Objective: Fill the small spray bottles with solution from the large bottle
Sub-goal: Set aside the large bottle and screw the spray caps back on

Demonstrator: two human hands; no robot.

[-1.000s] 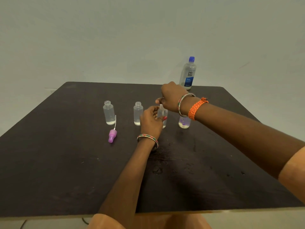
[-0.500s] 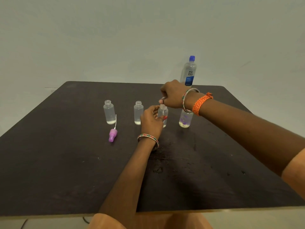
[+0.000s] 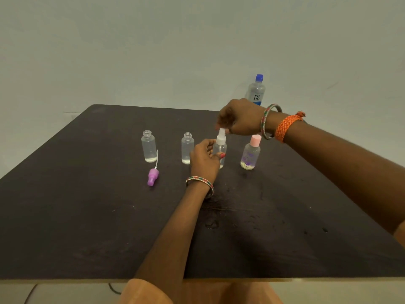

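Left hand [image 3: 205, 157] wraps spray bottle [image 3: 221, 150]; right hand [image 3: 240, 117] pinches its white top. Neighbours close: open bottle [image 3: 187, 148], pink-cap bottle [image 3: 251, 153] (big bottle [image 3: 256, 91] behind wrist).

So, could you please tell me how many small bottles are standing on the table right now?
4, in a row. From the person's left: two uncapped bottles, one with a white spray top held by the left hand, and one with a pink cap. None seem hidden.
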